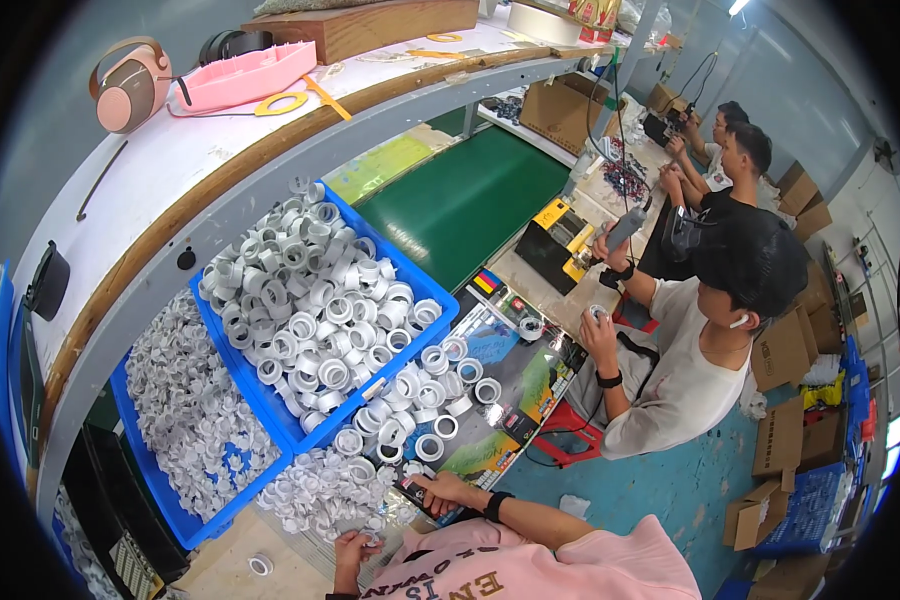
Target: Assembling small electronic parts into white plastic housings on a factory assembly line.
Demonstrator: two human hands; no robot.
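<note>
Honestly, hard to call the grips here. Right hand [448, 491] lay flat-ish on the near edge of the colourful printed mat [530, 385], fingers curled over something small and dark, maybe pinching it, couldn't tell from this angle. Left hand [353, 549] sat lower, just beside the loose heap of small white pieces [320, 490], fingers bent around what looked like one white bit, again too tiny to confirm. Up and away from both hands, toward the far-left, stood the white plastic rings [425, 405], upright on the mat, open ends facing up, spread in a band running toward the far right. Right hand clearly the nearer one to those. Behind them, a blue bin [436, 300] piled full of the same rings. Left of that, a second blue bin [170, 500] holding flat white bits. Further along the bench, another person [710, 340] working with a handheld tool.
</note>
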